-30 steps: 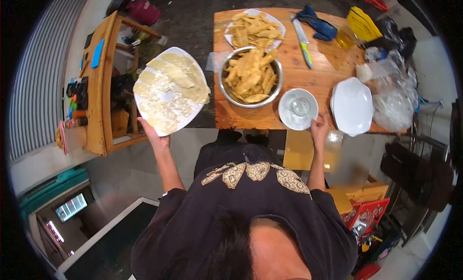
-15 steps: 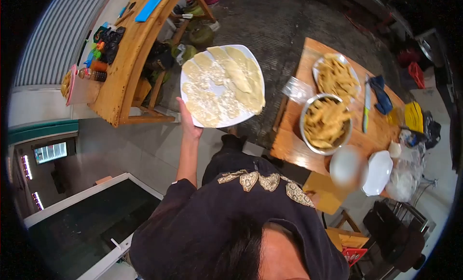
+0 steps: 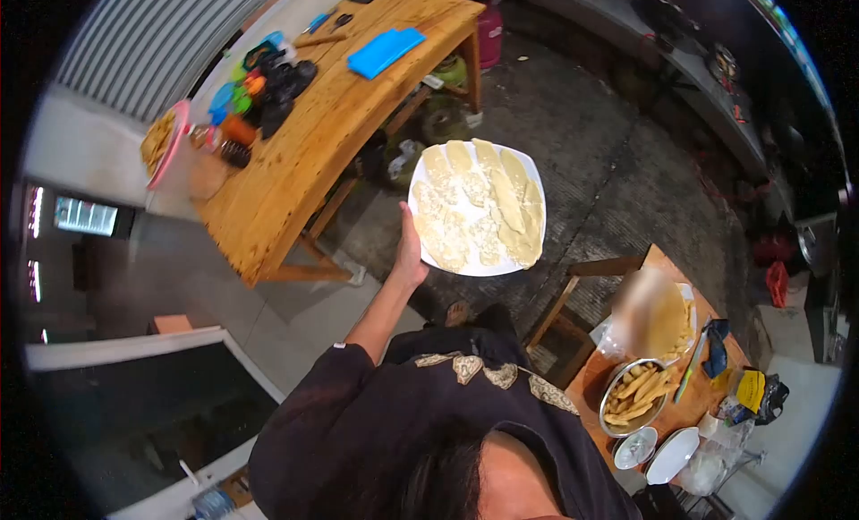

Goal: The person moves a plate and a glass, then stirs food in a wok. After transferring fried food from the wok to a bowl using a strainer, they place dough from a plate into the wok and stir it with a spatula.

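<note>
My left hand (image 3: 412, 259) grips the lower left edge of a white square plate (image 3: 488, 268), thumb on the rim. Flat, floured pieces of pale dough (image 3: 465, 184) cover much of the plate, and a longer folded piece lies on its right side. The plate is held up above the dark floor, between two wooden tables. My right hand does not show.
On the left wooden table (image 3: 295, 166) are a blue packet (image 3: 386, 52), black bags and bottles. The right table (image 3: 595, 381) holds a metal bowl of sticks (image 3: 637, 393), a partly blurred plate of pieces (image 3: 686, 319), a knife (image 3: 688, 375) and white dishes (image 3: 673, 456).
The view has turned, bringing more of the left table into sight and shifting the right table lower. My left hand and the plate appear farther right and lower, with the plate still held.
</note>
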A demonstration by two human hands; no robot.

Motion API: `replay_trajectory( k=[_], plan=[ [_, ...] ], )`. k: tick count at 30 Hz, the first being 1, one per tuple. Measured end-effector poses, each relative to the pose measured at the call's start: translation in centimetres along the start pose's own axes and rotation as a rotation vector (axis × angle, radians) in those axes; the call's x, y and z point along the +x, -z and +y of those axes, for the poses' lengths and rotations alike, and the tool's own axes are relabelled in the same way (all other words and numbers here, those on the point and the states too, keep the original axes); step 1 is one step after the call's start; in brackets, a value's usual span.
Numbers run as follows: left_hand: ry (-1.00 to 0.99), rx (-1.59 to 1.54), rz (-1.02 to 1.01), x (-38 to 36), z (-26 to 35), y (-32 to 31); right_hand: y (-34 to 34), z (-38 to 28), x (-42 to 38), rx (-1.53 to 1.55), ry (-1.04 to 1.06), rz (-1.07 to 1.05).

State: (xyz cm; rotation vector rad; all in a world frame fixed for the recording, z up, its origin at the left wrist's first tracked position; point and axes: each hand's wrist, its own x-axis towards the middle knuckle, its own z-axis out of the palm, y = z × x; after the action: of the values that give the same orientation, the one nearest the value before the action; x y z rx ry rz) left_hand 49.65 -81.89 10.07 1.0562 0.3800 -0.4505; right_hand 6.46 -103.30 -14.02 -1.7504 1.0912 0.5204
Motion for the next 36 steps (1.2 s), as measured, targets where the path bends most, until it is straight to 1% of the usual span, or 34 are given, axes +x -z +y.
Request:
replay_trajectory(
  k=[4, 5, 7, 9, 10, 11, 12, 13, 14, 15, 18, 19, 21, 22, 23, 25, 26, 29, 31, 32, 33, 34, 36],
  plan=[
    [0.014, -0.002, 0.07, 2.2, -0.8, -0.3, 0.1, -3.3, 1.5, -0.004, 0.018, -0.021],
    [0.013, 0.014, 0.084, 0.3, -0.8, -0.8, 0.0, -3.2, 1.2, -0.004, 0.031, -0.029],
    [0.013, 0.049, 0.127, 1.0, -0.6, -1.9, 0.0, -4.6, 2.4, -0.002, 0.1, -0.038],
    [0.023, 0.046, 0.119, 2.3, 0.0, -2.0, 0.4, -7.8, 4.6, -0.017, 0.223, 0.025],
    [0.037, 0.042, 0.121, 3.1, 0.2, -2.5, 1.5, -11.1, 5.6, -0.043, 0.273, 0.086],
    [0.013, 0.052, 0.123, 3.9, 0.6, -3.3, 2.9, -16.4, 6.6, -0.113, 0.247, 0.208],
    [-0.016, 0.058, 0.117, 3.0, 1.0, -3.8, 5.3, -21.7, 6.3, -0.001, 0.309, 0.199],
    [-0.046, 0.063, 0.097, 4.3, 1.2, -4.7, 6.6, -23.9, 10.1, 0.07, 0.376, 0.214],
    [-0.028, 0.028, 0.089, 5.3, 1.3, -5.0, 9.7, -30.6, 9.8, 0.053, 0.343, 0.2],
    [-0.022, 0.026, 0.084, 6.7, 1.6, -5.4, 10.8, -33.7, 12.4, 0.188, 0.441, 0.221],
    [-0.001, 0.015, 0.085, 9.3, 2.8, -8.2, 15.3, -46.9, 14.6, 0.163, 0.707, 0.257],
    [0.006, 0.008, 0.119, 6.2, 2.1, -6.8, 14.8, -48.3, 12.5, 0.121, 0.758, 0.172],
    [-0.023, -0.001, 0.062, 8.2, 2.1, -7.6, 15.2, -53.7, 13.6, 0.114, 0.907, 0.132],
    [-0.035, -0.013, 0.057, 9.0, 2.1, -7.8, 14.8, -55.6, 14.4, 0.061, 0.915, 0.097],
    [-0.038, -0.013, 0.061, 10.1, 2.2, -8.0, 14.1, -57.0, 15.3, 0.069, 0.927, 0.057],
    [-0.003, 0.012, 0.085, 11.5, 2.6, -7.8, 12.4, -58.8, 18.4, -0.071, 1.088, 0.102],
    [0.012, 0.02, 0.127, 9.5, 2.6, -5.6, 9.8, -57.9, 17.2, -0.087, 1.074, 0.055],
    [-0.014, 0.036, 0.106, 12.4, 2.5, -4.8, 6.9, -59.3, 20.0, -0.147, 1.114, 0.092],
    [0.0, 0.038, 0.104, 13.8, 2.7, -4.4, 5.3, -59.6, 21.1, -0.163, 1.065, 0.07],
    [0.008, 0.056, 0.099, 14.5, 2.7, -4.1, 4.5, -59.7, 21.5, -0.159, 1.086, 0.118],
    [0.008, 0.063, 0.09, 13.2, 2.6, -3.0, 3.2, -59.0, 20.2, -0.166, 1.116, 0.168],
    [0.039, 0.056, 0.125, 13.4, 2.5, -2.9, 2.6, -59.1, 20.5, -0.162, 1.145, 0.229],
    [0.077, 0.025, 0.156, 13.7, 1.8, -2.2, 1.7, -58.7, 20.3, -0.219, 1.186, 0.282]
  ],
)
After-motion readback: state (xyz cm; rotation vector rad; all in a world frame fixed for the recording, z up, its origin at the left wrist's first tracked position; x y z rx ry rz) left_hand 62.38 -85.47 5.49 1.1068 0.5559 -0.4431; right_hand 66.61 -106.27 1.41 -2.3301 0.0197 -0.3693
